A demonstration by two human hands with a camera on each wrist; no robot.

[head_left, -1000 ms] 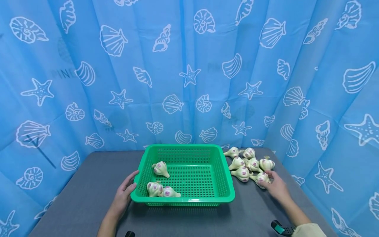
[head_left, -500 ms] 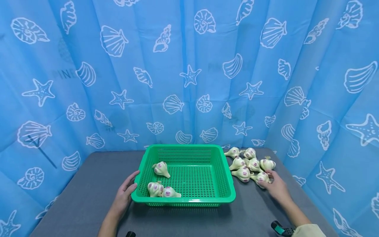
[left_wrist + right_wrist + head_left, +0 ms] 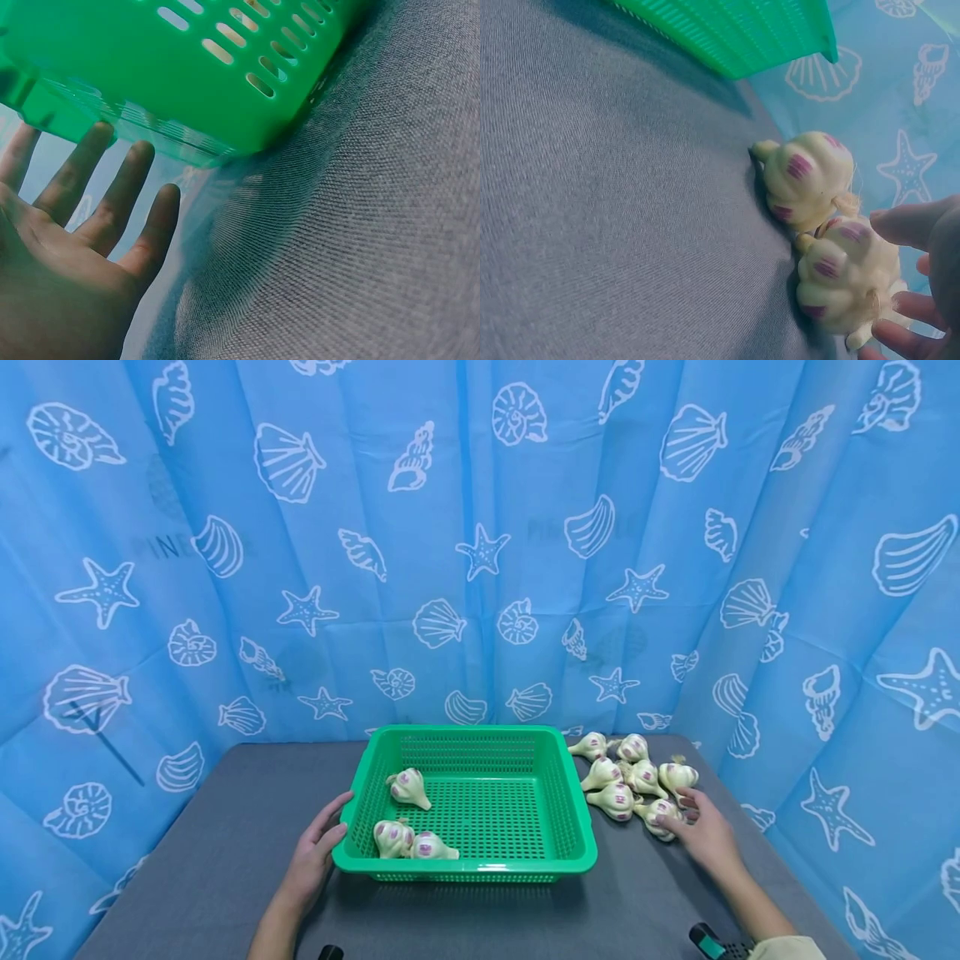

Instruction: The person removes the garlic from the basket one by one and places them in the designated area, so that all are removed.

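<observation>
A green plastic basket stands mid-table with 3 garlic bulbs in it: one bulb further back, and a bulb and another bulb at the front left. My left hand is at the basket's left rim; in the left wrist view its fingers are straight and spread. Right of the basket, my right hand is at the nearest garlic bulb of a group. In the right wrist view, thumb and loosely bent fingers are spread around that bulb; contact is hard to judge.
Several more garlic bulbs lie close together between the basket's right side and the right hand. A grey cloth covers the table. Behind and beside it hangs a blue curtain with white shells and starfish.
My right hand has shifted slightly right, and its fingers have spread, so more of the nearest garlic bulb shows. That bulb stays on the table. Left hand and basket look unchanged.
</observation>
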